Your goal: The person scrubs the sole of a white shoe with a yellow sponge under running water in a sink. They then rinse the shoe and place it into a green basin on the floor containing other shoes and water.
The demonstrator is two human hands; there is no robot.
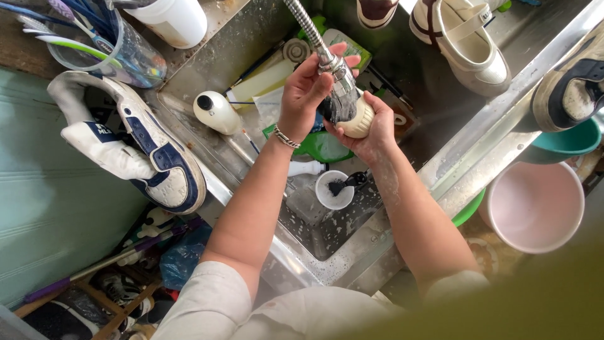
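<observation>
A steel sink (352, 249) crowded with clutter fills my view. My left hand (306, 88) has its fingers wrapped around the metal spray head (335, 68) on its hose, aimed down at the brush (350, 112). My right hand (371, 129) cups that brush from below, fingers closed around its cream body. A small white cup (332, 190) sits nearer. Shoes (135, 141) crowd the left rim, basins (535, 204) the right.

Cream-handled scrub brush (353, 116) with dark, wet bristles, cupped above the steel sink (314, 233) near its far end, bristles turned up toward the spray. Chrome spray head (336, 69) on a ribbed metal hose (302, 22), angled down, nozzle touching the bristles.
</observation>
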